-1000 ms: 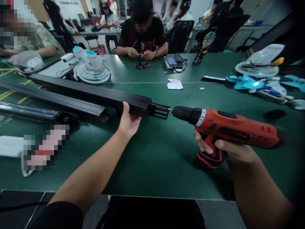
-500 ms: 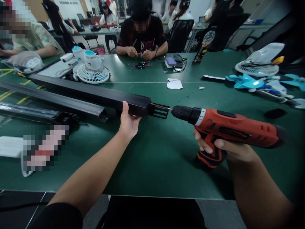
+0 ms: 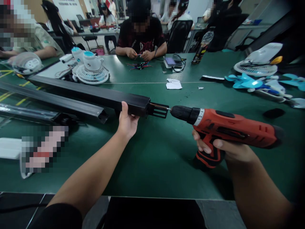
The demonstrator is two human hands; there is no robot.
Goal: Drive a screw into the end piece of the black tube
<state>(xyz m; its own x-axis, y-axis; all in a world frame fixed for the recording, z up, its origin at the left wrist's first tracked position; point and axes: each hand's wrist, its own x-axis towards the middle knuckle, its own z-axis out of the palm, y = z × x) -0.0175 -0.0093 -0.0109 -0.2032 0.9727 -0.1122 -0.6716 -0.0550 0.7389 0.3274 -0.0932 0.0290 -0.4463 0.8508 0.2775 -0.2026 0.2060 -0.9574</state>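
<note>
A long black rectangular bar point(image 3: 107, 97) slants across the table, its right end gripped by my left hand point(image 3: 127, 122), thumb on the near side and fingers underneath. From that end sticks out a black slotted bracket point(image 3: 160, 111). My right hand point(image 3: 224, 148) is wrapped round the handle of a red and black cordless drill point(image 3: 235, 125), which points left. The drill's thin bit runs in at the bracket's end, along its upper edge; its exact tip is hard to make out.
Two more black bars point(image 3: 71, 101) point(image 3: 28, 113) lie at left. White fans point(image 3: 92, 71) stand behind them. Blue fan blades point(image 3: 247, 82) and white fan parts lie at right, near a bottle point(image 3: 201, 47). Paper scraps point(image 3: 173, 84) rest mid-table. Across the table a person point(image 3: 143, 35) handles wires.
The whole view has shifted very slightly. Both hands, the black bar and the drill keep practically the same positions relative to each other.
</note>
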